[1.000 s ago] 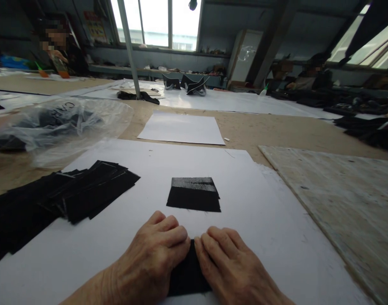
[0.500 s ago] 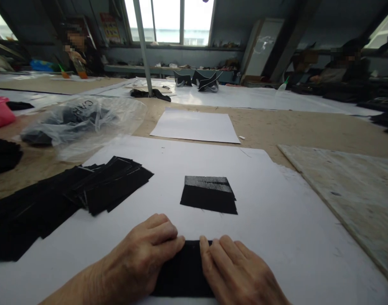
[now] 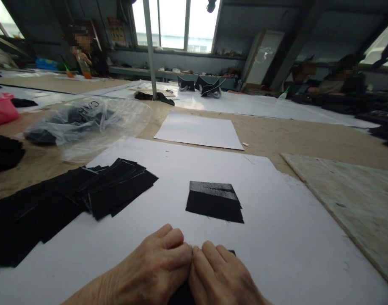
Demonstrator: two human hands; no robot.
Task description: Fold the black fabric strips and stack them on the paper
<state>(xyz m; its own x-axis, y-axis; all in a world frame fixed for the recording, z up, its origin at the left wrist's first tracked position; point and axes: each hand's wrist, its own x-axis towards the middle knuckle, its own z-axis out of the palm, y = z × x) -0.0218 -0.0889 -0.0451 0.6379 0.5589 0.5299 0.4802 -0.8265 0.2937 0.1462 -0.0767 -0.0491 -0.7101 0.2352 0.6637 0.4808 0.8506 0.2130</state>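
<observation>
A black fabric piece [image 3: 182,294] lies on the white sheet [image 3: 295,250] at the near edge, mostly covered by my hands. My left hand [image 3: 152,264] pinches its far edge with curled fingers. Touching it at the fingertips, my right hand [image 3: 224,271] grips the same edge; a dark corner of the cloth shows past its knuckles. Just beyond lies a small stack of black fabric pieces [image 3: 214,205] with a grey speckled strip along the far side. To the left, many overlapping black pieces [image 3: 117,190] spread in a fanned pile.
A clear plastic bag [image 3: 86,123] with dark contents rests at the left, near a pink container [image 3: 3,109]. A white card [image 3: 200,130] lies ahead, and a pale board [image 3: 349,195] at the right. A metal pole [image 3: 151,55] rises behind. Two people sit farther back.
My hands have come together along the fabric's far edge, the right one moving left until the fingertips meet. More of the cloth is covered now. The view has shifted slightly.
</observation>
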